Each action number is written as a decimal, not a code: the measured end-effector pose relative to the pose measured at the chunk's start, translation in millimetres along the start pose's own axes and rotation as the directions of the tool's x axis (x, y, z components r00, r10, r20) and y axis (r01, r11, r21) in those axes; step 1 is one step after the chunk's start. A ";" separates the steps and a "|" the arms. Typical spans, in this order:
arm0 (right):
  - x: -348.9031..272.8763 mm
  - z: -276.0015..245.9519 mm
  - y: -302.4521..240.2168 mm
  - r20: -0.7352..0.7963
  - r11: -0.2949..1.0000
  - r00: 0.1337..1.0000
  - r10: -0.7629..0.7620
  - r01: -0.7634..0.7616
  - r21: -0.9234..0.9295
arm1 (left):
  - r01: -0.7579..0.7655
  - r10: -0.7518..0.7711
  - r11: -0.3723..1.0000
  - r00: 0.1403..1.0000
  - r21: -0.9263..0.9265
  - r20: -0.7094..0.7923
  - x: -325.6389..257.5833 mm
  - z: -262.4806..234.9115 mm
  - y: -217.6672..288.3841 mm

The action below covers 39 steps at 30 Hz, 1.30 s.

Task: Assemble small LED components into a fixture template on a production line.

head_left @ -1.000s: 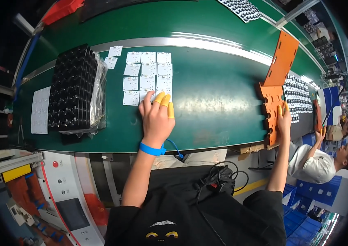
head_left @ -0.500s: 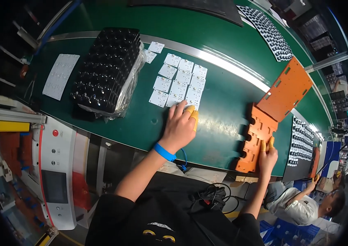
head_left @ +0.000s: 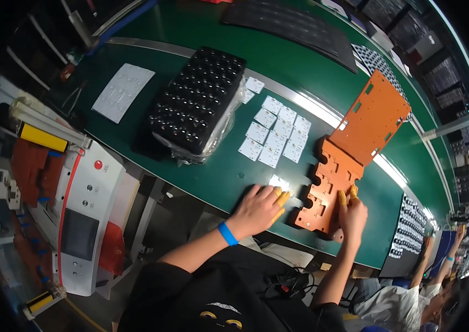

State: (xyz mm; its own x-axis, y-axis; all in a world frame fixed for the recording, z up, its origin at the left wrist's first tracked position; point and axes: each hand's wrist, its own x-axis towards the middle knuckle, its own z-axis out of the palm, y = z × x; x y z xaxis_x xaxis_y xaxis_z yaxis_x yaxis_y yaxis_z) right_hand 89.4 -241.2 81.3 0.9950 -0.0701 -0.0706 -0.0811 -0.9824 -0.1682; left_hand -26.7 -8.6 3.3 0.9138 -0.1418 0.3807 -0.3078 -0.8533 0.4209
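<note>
White board [head_left: 279,181] just ahead of the left fingers [head_left: 281,200], orange fixture [head_left: 334,174] against the right fingers [head_left: 353,192], grips hard to tell

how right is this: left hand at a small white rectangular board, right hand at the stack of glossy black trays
Not quite: the head view shows the right hand at the orange slotted fixture, not the stack of glossy black trays. The left hand is indeed at a small white rectangular board.

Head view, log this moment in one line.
left hand: at single white board | right hand: on open orange fixture | nearby: white board rows, black tray stack
</note>
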 end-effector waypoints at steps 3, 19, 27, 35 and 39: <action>-1.6 -18.9 -10.8 -0.182 0.971 0.955 -0.234 0.221 -0.094 | -0.028 0.026 0.995 1.000 0.100 0.016 -23.3 -16.5 1.0; -71.9 -8.7 -251.4 -0.056 0.412 0.669 -0.742 0.520 0.749 | -0.008 -0.003 0.999 0.977 -0.048 -0.212 -89.5 -43.2 -21.3; -69.2 22.2 -225.0 0.018 0.454 0.747 -0.665 0.385 0.803 | 0.220 -0.099 0.971 0.719 0.090 -0.688 -50.3 -132.9 -36.2; -96.3 74.9 -123.6 -0.141 0.345 0.447 -0.883 0.824 0.449 | 0.519 -0.351 0.818 0.792 0.248 -0.500 16.3 -176.1 -79.6; -89.7 80.0 -111.8 -0.167 0.359 0.511 -0.843 0.766 0.533 | 0.497 -0.306 0.830 0.785 0.252 -0.538 19.4 -176.8 -81.7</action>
State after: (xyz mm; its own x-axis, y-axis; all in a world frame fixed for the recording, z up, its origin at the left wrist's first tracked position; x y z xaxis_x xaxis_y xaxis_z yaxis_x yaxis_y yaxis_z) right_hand 4.6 -111.2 27.7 0.5862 0.7639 0.2697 0.7029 -0.3141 -0.6381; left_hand -30.7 147.1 121.9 0.6691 0.4200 0.6132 0.2652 -0.9056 0.3309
